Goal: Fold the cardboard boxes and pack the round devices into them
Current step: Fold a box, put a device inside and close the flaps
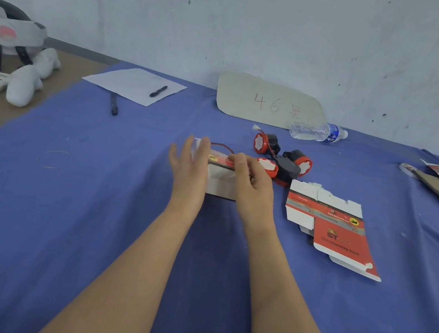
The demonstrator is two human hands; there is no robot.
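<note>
Head view. The left hand [190, 167] lies flat against the left side of the box [220, 185], fingers straight and spread. The right hand [251, 178] has its fingers curled over the box's red top flap and seems to be pressing it down. The box stands on the cloth [88, 202] between the two hands.

A red wire [222, 146] pokes out at the box's far edge, just past the left fingertips. A round unit is probably inside, though I cannot see it. For a clean close, the wire should be tucked fully in before the flap's tab goes home. The left palm should brace the wall so the box neither skews nor slides.

A device [266, 167] lies just beside the right fingertips and could easily be knocked. A second device [265, 142] and a third device [299, 163] sit beyond it. A flat blank [333, 227] waits unfolded to the right of the right wrist, apart from it. A bottle [317, 130] lies far beyond the right hand, and paper [127, 82] with a pen [158, 91] far beyond the left, all out of the way.
</note>
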